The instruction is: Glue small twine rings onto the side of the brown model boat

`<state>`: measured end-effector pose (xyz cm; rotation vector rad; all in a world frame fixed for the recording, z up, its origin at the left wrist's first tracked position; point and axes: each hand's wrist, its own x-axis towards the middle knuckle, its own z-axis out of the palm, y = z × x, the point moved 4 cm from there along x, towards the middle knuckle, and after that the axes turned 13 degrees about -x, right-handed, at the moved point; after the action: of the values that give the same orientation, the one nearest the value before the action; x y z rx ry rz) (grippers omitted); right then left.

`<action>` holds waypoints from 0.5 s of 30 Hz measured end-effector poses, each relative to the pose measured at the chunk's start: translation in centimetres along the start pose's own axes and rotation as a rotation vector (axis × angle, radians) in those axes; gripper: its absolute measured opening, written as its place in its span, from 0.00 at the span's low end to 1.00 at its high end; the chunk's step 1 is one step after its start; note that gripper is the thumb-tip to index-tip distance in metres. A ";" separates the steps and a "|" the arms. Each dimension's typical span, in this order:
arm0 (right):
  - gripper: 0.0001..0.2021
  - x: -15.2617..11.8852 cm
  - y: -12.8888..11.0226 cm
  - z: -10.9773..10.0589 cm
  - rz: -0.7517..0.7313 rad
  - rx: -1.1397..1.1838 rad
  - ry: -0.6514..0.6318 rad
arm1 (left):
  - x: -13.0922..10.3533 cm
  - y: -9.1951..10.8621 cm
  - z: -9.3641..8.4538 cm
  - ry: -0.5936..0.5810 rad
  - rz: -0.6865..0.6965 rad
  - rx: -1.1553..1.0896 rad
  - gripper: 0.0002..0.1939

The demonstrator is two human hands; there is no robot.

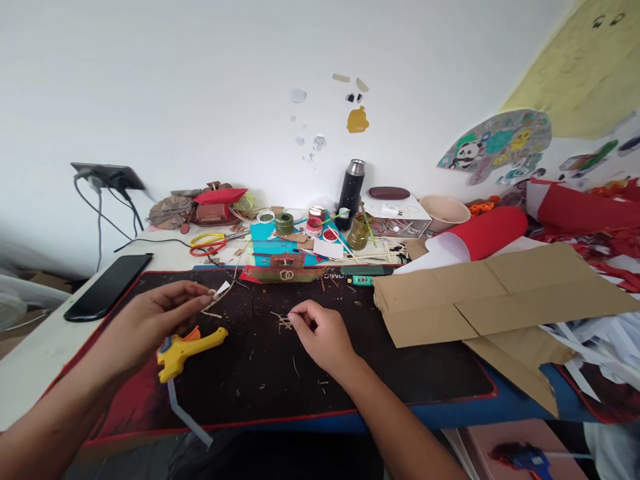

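Note:
My left hand (163,310) is closed in a pinch at the left of the dark mat (250,393). Between its fingertips is a thin piece of twine (213,313), with a small white scrap beside it. My right hand (324,337) is pinched near the mat's middle. Its fingertips meet a small bundle of thin straw-coloured strands (283,321); whether they grip or only touch it is too fine to tell. A yellow glue gun (190,350) lies just below my left hand, a clear glue stick (187,417) trailing from it.
A phone (107,287) lies left, scissors (207,243) behind it. Paint jars (285,225), a black thermos (351,193) and a brown model piece (285,268) stand at the back. Cardboard (430,307) and red paper (490,233) cover the right. A blue glue gun (533,461) sits lower right.

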<state>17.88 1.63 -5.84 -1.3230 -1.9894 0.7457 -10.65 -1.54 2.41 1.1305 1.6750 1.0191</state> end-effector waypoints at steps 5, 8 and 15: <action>0.05 0.0 -4.0 1.5 -0.254 -0.190 -0.164 | -1.8 -1.6 -4.7 0.251 -0.048 -0.215 0.29; 0.11 0.7 -7.2 2.8 -0.470 -0.357 -0.258 | -2.3 -2.8 -5.8 0.294 -0.092 -0.337 0.31; 0.23 2.7 -12.6 6.9 -0.771 -0.700 -0.391 | -2.2 -6.0 -7.9 0.338 -0.100 -0.466 0.41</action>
<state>4.50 -0.83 -0.43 -0.6093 -2.9510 -0.0977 -19.09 -6.48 -0.30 0.5875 1.6076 1.5002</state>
